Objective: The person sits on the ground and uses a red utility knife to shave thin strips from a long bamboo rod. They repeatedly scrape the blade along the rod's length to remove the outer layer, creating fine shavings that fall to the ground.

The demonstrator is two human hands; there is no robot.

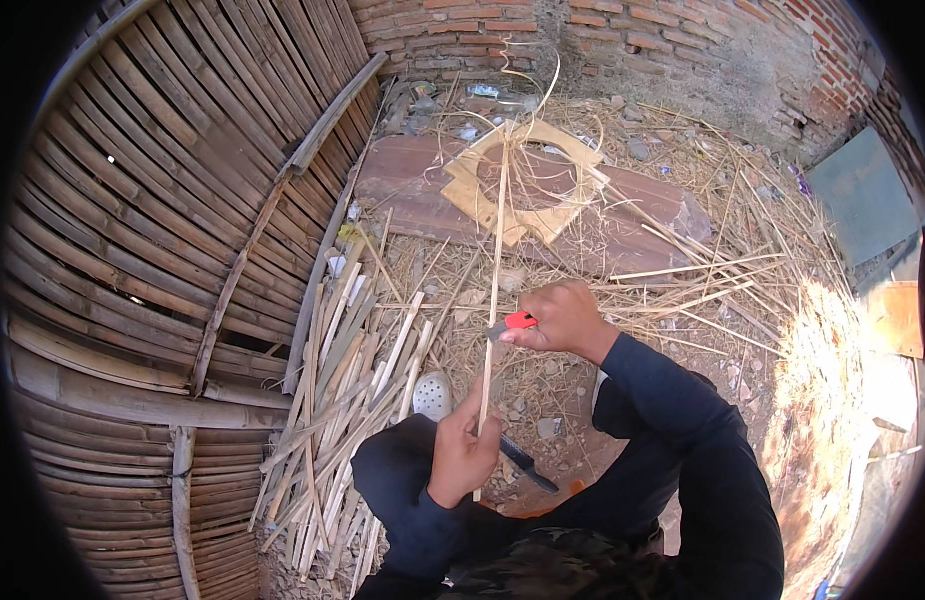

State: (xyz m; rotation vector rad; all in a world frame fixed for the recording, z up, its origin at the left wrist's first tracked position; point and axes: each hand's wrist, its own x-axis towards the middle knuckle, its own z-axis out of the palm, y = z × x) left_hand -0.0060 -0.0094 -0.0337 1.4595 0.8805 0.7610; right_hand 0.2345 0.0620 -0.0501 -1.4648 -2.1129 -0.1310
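The thin, pale bamboo strip point(494, 270) stands nearly upright over the littered ground. The left hand point(464, 452) is closed around its lower end; the right hand point(560, 318) grips a red-handled knife point(512, 322) against it. A slip could nick fingers — the stiff sliver may split. Cut slats point(342, 400) lie beside the woven bamboo wall point(162, 230).

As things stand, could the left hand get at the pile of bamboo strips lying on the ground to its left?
Probably not without letting go: the left hand is closed on the thin bamboo strip. The pile of bamboo strips lies close beside it with nothing in between.

Both hands point(512, 385) closed, forearms raised
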